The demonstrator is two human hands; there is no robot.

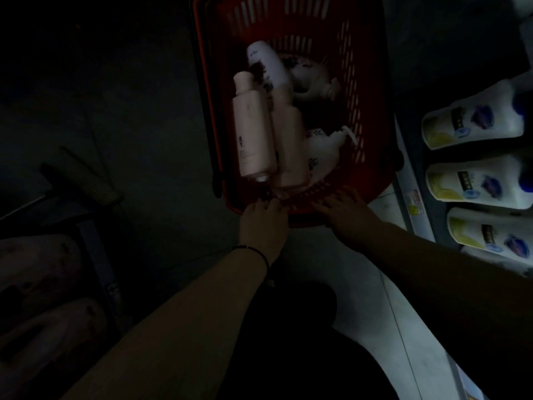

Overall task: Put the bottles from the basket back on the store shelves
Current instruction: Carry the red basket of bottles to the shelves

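A red plastic basket [363, 90] stands on the floor in front of me and holds several bottles. Two tall pink bottles [252, 128] lie side by side in it, with a white bottle [271, 63] behind them and white pump bottles [323, 145] to their right. My left hand [264, 223] is at the basket's near rim with its fingers curled over the edge. My right hand [344, 210] rests on the same rim with its fingers spread flat. Neither hand holds a bottle.
A store shelf on the right carries a row of white bottles [473, 122] with blue and yellow labels, and a price tag [414, 204] on its edge. Dim pinkish packs [43, 272] sit on a low shelf at the left. Pale tiled floor [346, 272] lies between.
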